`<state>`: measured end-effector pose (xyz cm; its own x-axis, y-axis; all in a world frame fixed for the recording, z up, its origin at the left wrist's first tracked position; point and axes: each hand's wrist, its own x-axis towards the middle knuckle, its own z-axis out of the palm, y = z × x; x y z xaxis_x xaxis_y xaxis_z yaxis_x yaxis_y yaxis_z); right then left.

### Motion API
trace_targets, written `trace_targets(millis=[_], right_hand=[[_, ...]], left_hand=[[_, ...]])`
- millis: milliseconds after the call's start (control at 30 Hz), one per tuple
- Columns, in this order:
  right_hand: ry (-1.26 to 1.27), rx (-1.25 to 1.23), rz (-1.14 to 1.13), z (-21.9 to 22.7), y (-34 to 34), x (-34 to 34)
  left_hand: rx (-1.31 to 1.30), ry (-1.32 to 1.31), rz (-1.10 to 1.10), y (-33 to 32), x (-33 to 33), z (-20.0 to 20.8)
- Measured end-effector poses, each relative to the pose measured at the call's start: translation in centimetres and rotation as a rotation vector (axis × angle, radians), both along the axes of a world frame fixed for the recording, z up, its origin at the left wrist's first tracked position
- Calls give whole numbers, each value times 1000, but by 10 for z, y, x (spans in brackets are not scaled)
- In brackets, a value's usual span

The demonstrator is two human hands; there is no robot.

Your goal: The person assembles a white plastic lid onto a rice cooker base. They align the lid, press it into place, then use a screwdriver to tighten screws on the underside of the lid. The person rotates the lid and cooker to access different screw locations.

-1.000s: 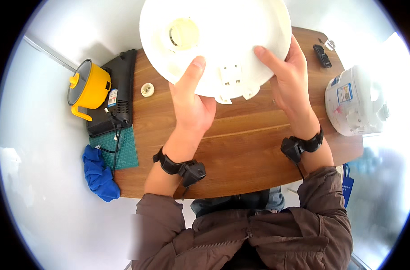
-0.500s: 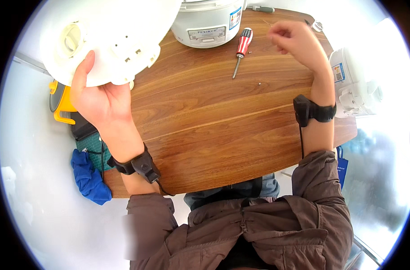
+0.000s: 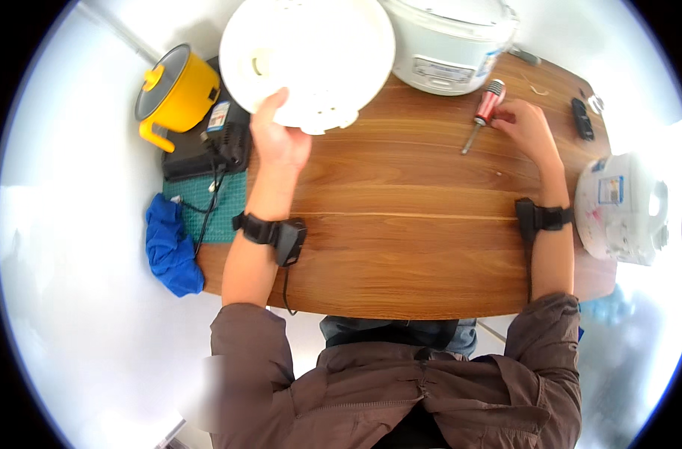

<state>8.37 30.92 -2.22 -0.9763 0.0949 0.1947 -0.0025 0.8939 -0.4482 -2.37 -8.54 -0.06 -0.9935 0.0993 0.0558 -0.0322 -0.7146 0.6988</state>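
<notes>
Plastic seems light and stiff where your left hand (image 3: 283, 147) grips the white cover (image 3: 311, 61) nearside; your right hand (image 3: 526, 129) curls by the screwdriver (image 3: 490, 102), hold unclear.

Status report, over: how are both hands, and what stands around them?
Left hand: holding round white cover. Right hand: beside red-handled screwdriver, contact unclear. White cooker: standing beyond the screwdriver.

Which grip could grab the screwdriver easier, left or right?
Probably the right grip: it's close beside the red-handled screwdriver, though touching or not is unclear. The left grip is farther away and busy holding the round white part.
</notes>
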Motion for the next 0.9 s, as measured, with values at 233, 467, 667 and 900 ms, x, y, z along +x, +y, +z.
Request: trace_targets(millis=[233,467,667,900], right_hand=[[-17,-83,-41,0,-12,-4],[-66,-50,-106,12,-11,-2],[-5,-63,-193,27,-2,-1],[140,-159,-112,41,-29,2]], left_hand=[[7,-12,-56,-6,13,-22],[34,-99,-51,-3,14,-36],[30,-116,-101,-2,10,-48],[-1,-160,-135,0,8,-58]])
